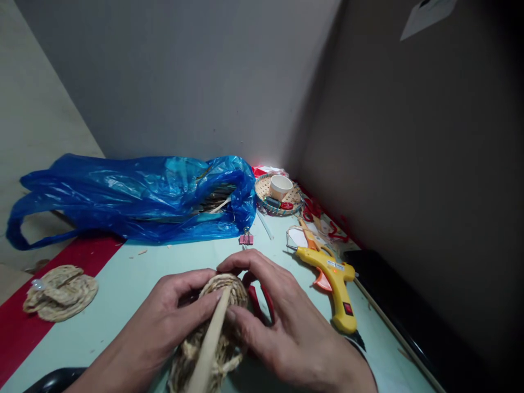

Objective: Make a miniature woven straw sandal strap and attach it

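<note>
A small coiled straw weaving (224, 305) stands on edge at the near middle of the pale green table (135, 273). My left hand (164, 322) grips its left side, thumb pressed on a flat pale straw strip (210, 344) that runs over the coil toward me. My right hand (286, 322) wraps over its top and right side, fingers curled around it. Red-handled scissors (257, 297) lie partly hidden under my right hand.
A yellow glue gun (333, 278) lies right of my hands. A blue plastic bag (135, 199) with straw lies at the back. A woven tray (278, 199) holds a white cup (280, 186). Flat woven discs (61, 292) rest at left. A pink binder clip (246, 238) lies mid-table.
</note>
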A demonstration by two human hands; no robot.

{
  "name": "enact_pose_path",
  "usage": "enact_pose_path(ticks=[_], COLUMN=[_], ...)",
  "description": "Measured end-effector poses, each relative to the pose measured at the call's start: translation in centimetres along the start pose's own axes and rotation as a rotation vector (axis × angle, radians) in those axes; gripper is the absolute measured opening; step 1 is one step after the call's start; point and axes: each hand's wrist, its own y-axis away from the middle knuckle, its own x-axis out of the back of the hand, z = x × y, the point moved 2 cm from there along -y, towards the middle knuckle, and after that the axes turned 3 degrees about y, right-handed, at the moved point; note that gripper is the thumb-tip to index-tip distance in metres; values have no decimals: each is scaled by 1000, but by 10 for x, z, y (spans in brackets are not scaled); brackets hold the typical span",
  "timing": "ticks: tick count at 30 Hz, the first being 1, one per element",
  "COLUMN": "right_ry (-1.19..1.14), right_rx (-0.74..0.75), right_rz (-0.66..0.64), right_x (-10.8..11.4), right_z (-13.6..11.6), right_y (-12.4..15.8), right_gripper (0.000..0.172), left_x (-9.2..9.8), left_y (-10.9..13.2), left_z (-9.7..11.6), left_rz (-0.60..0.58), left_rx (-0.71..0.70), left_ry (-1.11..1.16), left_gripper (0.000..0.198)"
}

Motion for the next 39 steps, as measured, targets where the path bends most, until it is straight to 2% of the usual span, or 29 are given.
enact_pose_path(ticks=[3,8,13,18,21,25,29,31,34,39], right_ry=[27,22,-151,-111,-217,-445,-517,-455,-398,-400], right_rx=[-8,-60,-86,-45,-83,-185,-199,-211,-212,-183], right_rz=[39,109,143,190,194,211,237,253,244,188], right_x=[-3,-8,-10,-12,-9,1,11,12,9,7], right_z=[4,18,27,31,32,26,23,26,30,31], right_y=[0,-2,-1,0,-5,-11,-11,-10,-10,-10], right_gripper=[19,23,18,15,16,29,32,29,27,26], left_x=[2,-2,-5,-7,-7,5,29,37,40,35], left_y=[-4,-3,1,0,-4,-11,-17,-18,-20,-25], left_z=[1,7,5,0,-1,-2,2,4,1,-7], left_rz=[-1,-53,14,32,36,180,460,530,497,330], left_rx=[-14,-14,-10,-31,-23,-23,-136,-189,-208,-186], left_ry=[34,35,56,27,136,233,-40,-188,-222,-162], left_gripper=[20,24,26,31,27,20,18,16,16,15])
